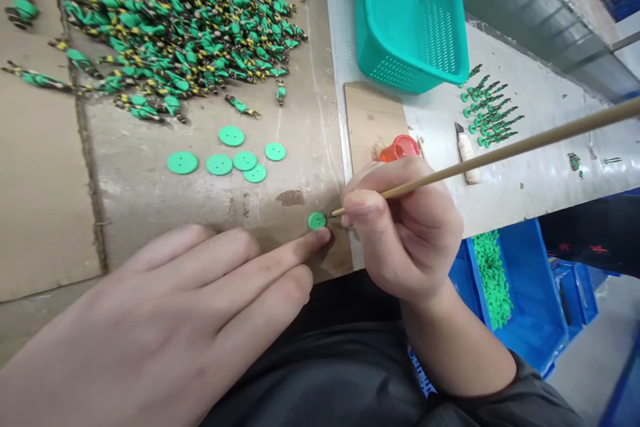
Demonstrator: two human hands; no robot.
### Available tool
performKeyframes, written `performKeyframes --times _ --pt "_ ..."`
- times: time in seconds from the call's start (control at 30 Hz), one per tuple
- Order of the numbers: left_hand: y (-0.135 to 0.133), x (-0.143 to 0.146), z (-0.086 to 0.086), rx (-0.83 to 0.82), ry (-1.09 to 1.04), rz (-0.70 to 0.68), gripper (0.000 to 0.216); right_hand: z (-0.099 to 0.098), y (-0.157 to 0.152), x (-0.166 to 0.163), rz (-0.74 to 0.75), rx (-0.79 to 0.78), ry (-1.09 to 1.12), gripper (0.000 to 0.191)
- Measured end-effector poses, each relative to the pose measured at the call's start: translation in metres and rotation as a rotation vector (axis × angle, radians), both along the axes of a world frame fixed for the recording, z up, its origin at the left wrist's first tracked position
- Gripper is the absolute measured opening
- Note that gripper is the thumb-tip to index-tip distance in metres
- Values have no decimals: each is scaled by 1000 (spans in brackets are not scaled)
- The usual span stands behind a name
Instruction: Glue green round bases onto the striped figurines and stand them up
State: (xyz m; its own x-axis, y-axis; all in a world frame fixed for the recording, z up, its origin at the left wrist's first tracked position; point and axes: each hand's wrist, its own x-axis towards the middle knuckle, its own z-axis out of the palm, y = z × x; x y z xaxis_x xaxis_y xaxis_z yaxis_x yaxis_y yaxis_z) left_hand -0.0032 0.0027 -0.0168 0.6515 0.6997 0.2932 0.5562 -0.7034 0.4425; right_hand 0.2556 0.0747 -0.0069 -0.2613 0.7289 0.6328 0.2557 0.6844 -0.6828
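Green button (317,220) lies alone near the edge of the cardboard-covered counter (45,180), with the tip of a bamboo stick (500,153) at its rim. Right hand (405,233) is clamped on the stick. Left hand (150,320) is open and flat, its index fingertip (323,235) at the button's lower edge. Six more green buttons (245,160) lie apart, below a heap of green-and-yellow striped pieces (175,33). A short row of similar pieces (493,110) lies on the metal counter (545,193). Detail on the button's face is too small to make out.
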Motion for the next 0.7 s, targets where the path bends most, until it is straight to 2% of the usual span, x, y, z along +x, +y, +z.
performKeyframes --times 0.23,0.43,0.7 --pt "1 0 2 9 24 -7 38 0 -1 2 -19 12 -88 5" --pt "-1 -1 3 7 4 6 32 1 -1 0 5 -10 -40 7" --pt "0 0 1 -12 3 11 34 0 1 0 5 39 6 8"
